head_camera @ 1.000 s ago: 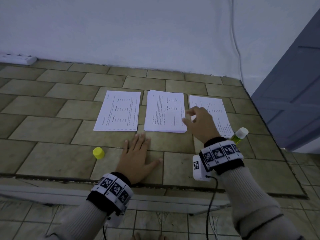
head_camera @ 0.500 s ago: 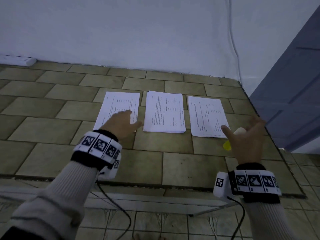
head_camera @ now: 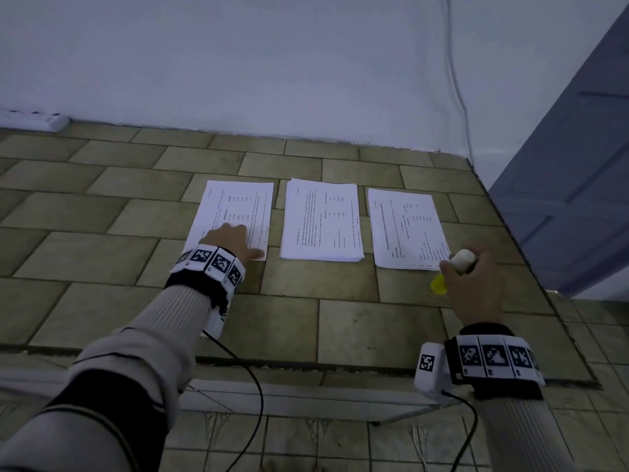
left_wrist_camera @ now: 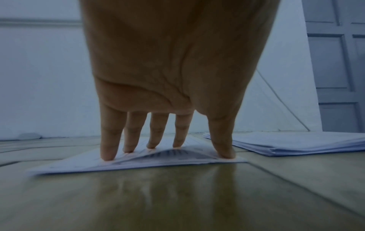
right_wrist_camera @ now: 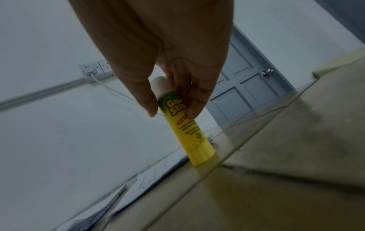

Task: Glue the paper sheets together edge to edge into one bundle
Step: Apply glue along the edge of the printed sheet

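Three lots of printed paper were laid in a row on the tiled surface (head_camera: 374,321), apart from one another, none yet joined. The left sheet (head_camera: 245,206) was pressed down at its near edge by the left hand (head_camera: 228,240). In the left wrist view the fingers (left_wrist_camera: 110,140) were seen spread and fairly straight, with the fingertips and the thumb planted on the paper, and the paper between them was raised into a small hump. The middle stack (head_camera: 321,219), thicker than the others, lay untouched just to the right of that hand.

The right sheets (head_camera: 405,226) lay near the surface's right edge. Beside their near right corner a yellow glue stick (right_wrist_camera: 189,129) was stood on its base on the tile, tilted, with its white tip uncovered. It was held near the top by the right hand (head_camera: 476,287), pinched between the thumb (right_wrist_camera: 138,93) on one side and the fingertips on the other.

A white wall (head_camera: 272,63) stood behind the tiled surface, a cable (head_camera: 456,80) was run down it, and a grey door (head_camera: 578,165) was seen at the right.
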Tool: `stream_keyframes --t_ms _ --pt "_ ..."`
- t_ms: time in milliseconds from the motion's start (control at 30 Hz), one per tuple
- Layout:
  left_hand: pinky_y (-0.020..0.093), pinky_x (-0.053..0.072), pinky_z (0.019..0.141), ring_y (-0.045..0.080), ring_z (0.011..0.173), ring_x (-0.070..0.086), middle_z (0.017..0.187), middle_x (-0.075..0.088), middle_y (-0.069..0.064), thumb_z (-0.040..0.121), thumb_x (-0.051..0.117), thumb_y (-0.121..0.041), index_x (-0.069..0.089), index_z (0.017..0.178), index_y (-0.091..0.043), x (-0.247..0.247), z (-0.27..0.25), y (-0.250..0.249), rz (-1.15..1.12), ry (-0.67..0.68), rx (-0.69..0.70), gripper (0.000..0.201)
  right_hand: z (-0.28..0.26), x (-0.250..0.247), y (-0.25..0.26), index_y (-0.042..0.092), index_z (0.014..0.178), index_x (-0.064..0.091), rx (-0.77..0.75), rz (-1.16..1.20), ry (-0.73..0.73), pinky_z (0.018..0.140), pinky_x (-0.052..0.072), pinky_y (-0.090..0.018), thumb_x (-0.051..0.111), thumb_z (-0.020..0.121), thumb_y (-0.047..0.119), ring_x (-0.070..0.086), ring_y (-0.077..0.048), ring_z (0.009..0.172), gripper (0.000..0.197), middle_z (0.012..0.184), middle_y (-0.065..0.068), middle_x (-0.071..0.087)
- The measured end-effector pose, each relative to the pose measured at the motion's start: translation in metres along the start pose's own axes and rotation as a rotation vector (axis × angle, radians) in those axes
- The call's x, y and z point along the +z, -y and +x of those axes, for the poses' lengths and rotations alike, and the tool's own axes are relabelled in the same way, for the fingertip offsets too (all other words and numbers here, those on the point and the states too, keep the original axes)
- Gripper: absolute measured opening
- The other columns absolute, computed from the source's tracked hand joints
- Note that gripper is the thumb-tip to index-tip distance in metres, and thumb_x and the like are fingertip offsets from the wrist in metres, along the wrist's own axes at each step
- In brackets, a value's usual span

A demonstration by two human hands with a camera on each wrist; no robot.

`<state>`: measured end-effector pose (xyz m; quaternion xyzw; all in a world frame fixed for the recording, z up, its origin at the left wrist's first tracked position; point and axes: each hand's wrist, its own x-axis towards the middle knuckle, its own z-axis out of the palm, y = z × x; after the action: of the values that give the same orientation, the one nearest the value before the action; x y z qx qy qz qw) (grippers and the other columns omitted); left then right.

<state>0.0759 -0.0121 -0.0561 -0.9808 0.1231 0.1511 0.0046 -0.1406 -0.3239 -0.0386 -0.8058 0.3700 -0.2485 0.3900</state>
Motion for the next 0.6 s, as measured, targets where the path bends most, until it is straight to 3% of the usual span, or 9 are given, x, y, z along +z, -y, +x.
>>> stream_keyframes --t_ms 67,167,233,367,467,533,600 --pt "0.037 0.046 0.084 0.030 0.107 0.058 0.121 0.058 0.015 0.093 0.055 -0.053 0.054 0.122 -0.008 -0.001 0.000 0.001 0.003 -0.008 0.018 0.054 0.000 0.002 -0.004 0.002 0.114 0.053 -0.013 -0.029 0.009 0.064 0.035 -0.026 0.065 0.088 0.015 0.051 -0.022 0.087 0.032 0.098 -0.008 0.055" --pt "0.038 0.043 0.093 0.030 0.117 0.054 0.131 0.055 0.014 0.097 0.047 -0.050 0.052 0.131 -0.011 -0.003 -0.002 0.003 -0.022 -0.024 0.016 0.052 0.000 0.004 -0.008 0.001 0.108 0.052 -0.017 -0.076 0.008 0.068 0.035 -0.031 0.065 0.089 0.018 0.052 -0.027 0.086 0.029 0.093 -0.010 0.052" --pt "0.037 0.041 0.095 0.029 0.121 0.052 0.137 0.053 0.013 0.099 0.045 -0.049 0.052 0.134 -0.012 -0.004 -0.006 0.004 -0.077 -0.070 -0.003 0.052 0.000 0.004 -0.008 0.000 0.107 0.052 -0.014 -0.082 0.009 0.069 0.034 -0.031 0.065 0.089 0.018 0.048 -0.024 0.085 0.028 0.093 -0.011 0.051" --pt "0.034 0.043 0.080 0.033 0.108 0.059 0.125 0.061 0.016 0.100 0.045 -0.043 0.054 0.129 -0.009 -0.019 -0.017 0.004 -0.180 -0.290 -0.010 0.045 -0.001 0.003 -0.007 0.002 0.109 0.052 -0.011 -0.090 0.035 0.071 0.034 -0.030 0.065 0.088 0.015 0.047 -0.021 0.087 0.028 0.095 -0.008 0.050" --pt "0.035 0.042 0.076 0.033 0.102 0.059 0.120 0.062 0.015 0.100 0.044 -0.044 0.050 0.132 -0.012 -0.038 -0.027 0.004 -0.229 -0.382 0.014 0.045 -0.002 0.002 -0.009 0.001 0.105 0.051 0.001 -0.113 0.052 0.071 0.033 -0.031 0.066 0.087 0.013 0.046 -0.022 0.086 0.027 0.094 -0.010 0.049" --pt "0.036 0.044 0.079 0.030 0.103 0.059 0.123 0.061 0.013 0.099 0.047 -0.043 0.050 0.133 -0.014 -0.050 -0.038 0.001 -0.277 -0.413 0.059 0.045 -0.002 0.001 -0.010 0.002 0.103 0.050 0.006 -0.120 0.066 0.071 0.033 -0.030 0.066 0.087 0.012 0.046 -0.022 0.086 0.024 0.094 -0.011 0.049" --pt "0.039 0.045 0.090 0.027 0.112 0.057 0.134 0.056 0.008 0.097 0.053 -0.042 0.047 0.138 -0.018 -0.059 -0.052 -0.004 -0.341 -0.401 0.187 0.048 -0.001 0.000 -0.011 0.000 0.107 0.051 0.010 -0.116 0.080 0.072 0.033 -0.031 0.065 0.087 0.012 0.047 -0.022 0.086 0.027 0.095 -0.011 0.050"
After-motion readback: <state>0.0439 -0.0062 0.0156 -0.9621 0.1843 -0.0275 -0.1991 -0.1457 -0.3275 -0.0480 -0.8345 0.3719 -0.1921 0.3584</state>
